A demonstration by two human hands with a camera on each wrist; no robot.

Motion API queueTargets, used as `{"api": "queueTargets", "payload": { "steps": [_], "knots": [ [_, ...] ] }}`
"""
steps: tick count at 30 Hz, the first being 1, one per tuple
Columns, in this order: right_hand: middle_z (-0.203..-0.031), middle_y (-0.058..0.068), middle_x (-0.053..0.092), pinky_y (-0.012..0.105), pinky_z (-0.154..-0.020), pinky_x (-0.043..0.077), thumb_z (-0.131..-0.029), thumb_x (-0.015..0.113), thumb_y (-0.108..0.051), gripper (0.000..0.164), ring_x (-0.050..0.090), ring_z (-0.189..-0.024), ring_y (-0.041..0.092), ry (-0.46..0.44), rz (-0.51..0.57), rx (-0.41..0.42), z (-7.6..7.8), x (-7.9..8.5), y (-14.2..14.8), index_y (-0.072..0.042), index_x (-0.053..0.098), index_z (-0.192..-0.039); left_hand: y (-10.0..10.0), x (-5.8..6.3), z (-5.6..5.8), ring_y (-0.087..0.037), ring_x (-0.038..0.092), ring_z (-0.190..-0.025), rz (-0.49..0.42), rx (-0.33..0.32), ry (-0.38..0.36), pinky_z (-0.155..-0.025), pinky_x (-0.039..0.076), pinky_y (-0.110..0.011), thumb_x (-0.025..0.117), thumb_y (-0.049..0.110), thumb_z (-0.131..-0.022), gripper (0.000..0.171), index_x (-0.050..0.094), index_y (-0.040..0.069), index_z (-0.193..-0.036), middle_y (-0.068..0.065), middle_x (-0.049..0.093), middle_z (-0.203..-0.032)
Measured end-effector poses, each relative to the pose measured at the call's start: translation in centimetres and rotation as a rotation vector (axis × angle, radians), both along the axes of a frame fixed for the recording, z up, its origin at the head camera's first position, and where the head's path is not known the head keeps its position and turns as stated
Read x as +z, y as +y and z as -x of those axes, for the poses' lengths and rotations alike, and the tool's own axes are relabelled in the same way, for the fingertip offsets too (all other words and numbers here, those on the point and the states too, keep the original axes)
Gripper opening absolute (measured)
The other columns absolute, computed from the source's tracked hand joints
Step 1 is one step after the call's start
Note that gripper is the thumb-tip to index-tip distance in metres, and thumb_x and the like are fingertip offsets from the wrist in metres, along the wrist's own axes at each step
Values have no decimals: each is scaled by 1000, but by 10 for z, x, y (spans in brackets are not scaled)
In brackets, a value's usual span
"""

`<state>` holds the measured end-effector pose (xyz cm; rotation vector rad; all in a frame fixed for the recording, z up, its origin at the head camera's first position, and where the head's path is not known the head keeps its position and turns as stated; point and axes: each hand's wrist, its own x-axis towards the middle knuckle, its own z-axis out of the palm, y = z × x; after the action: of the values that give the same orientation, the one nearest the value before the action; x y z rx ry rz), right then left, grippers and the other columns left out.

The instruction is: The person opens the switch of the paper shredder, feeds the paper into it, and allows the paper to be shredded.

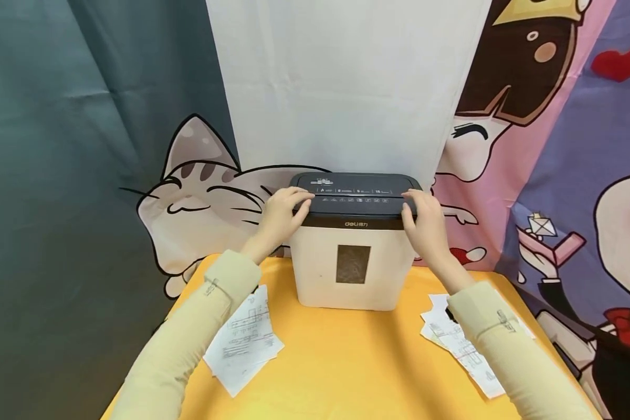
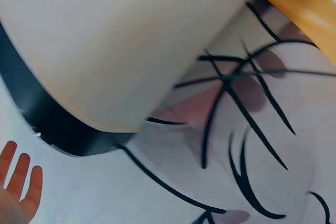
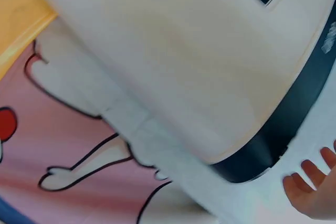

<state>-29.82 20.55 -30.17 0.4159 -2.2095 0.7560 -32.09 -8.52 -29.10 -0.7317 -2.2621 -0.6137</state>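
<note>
A paper shredder with a white bin (image 1: 320, 262) and a dark top (image 1: 346, 204) stands upright on the yellow table. My left hand (image 1: 284, 214) is at the top's left end, fingers pointing inward over it. At the opposite end is my right hand (image 1: 425, 221), its thumb near the front edge and fingers over the top. Both wrist views show the fingers spread: the left hand (image 2: 20, 184) appears beside the dark rim (image 2: 68, 135), and the right hand (image 3: 315, 184) likewise lies just off the rim (image 3: 262, 153). Neither hand grips anything.
Printed sheets of paper (image 1: 247, 338) lie on the yellow table (image 1: 336, 361) at the left, partly under the left sleeve. More sheets (image 1: 464, 344) lie at the right beside the right sleeve. A cartoon-printed cloth (image 1: 346, 87) hangs close behind the shredder.
</note>
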Motion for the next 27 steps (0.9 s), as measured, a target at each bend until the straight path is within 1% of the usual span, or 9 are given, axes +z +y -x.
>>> {"api": "queueTargets", "payload": {
  "steps": [3,6,10,13,17,18,20,23,27],
  "knots": [
    [-117,24,60,50,-103,35,-90,52,2,20,50,-114,39,140,-2,92,-14,-2,-10,6,62,-107,-2,-6,-18,-28,61,-105,-94,-51,39,-90,49,-41,58,13,-92,20,72,7,-105,-10,68,-110],
    [-109,23,64,44,-97,40,-86,54,6,18,54,-106,39,253,-17,186,-28,-7,-22,6,65,-101,-3,-14,-36,-27,61,-104,-159,-76,60,-89,49,-41,58,11,-92,19,72,7,-104,-10,69,-110],
    [-101,20,65,35,-92,42,-84,55,5,18,57,-97,36,314,-28,295,-43,-21,-37,4,66,-98,-5,-25,-55,-27,61,-103,-236,-97,75,-89,49,-42,60,9,-90,18,72,7,-103,-11,69,-108],
    [-96,16,66,28,-90,42,-82,55,4,18,58,-92,32,320,-23,357,-52,-39,-44,3,66,-97,-9,-35,-69,-26,62,-98,-301,-114,77,-81,52,-39,60,7,-89,17,72,5,-101,-12,69,-105],
    [-94,12,66,22,-89,42,-84,55,4,17,58,-90,28,297,-21,412,-58,-60,-51,1,66,-96,-12,-54,-82,-26,64,-95,-369,-106,70,-80,52,-38,61,6,-89,15,72,4,-98,-11,70,-102],
    [-93,12,66,22,-88,42,-84,54,4,16,58,-90,27,293,-21,422,-58,-65,-53,1,66,-95,-13,-60,-84,-26,64,-95,-374,-98,60,-83,52,-39,61,6,-89,15,72,4,-98,-11,70,-102],
    [-93,11,65,22,-87,43,-86,53,4,15,58,-90,26,286,-15,446,-59,-72,-58,1,66,-94,-14,-74,-88,-26,65,-97,-360,-80,29,-87,51,-40,61,7,-89,14,72,4,-98,-10,70,-102],
    [-92,11,65,22,-82,44,-85,53,5,15,59,-88,25,285,8,472,-60,-83,-67,1,65,-93,-16,-94,-92,-25,65,-98,-327,-55,-46,-88,51,-41,61,10,-90,14,72,5,-98,-10,71,-101],
    [-93,10,65,22,-81,45,-83,55,7,17,59,-89,23,241,41,479,-64,-97,-81,-1,66,-94,-20,-112,-99,-24,64,-98,-314,-13,-108,-87,51,-41,61,11,-90,13,72,8,-97,-7,71,-100]
  ]
}}
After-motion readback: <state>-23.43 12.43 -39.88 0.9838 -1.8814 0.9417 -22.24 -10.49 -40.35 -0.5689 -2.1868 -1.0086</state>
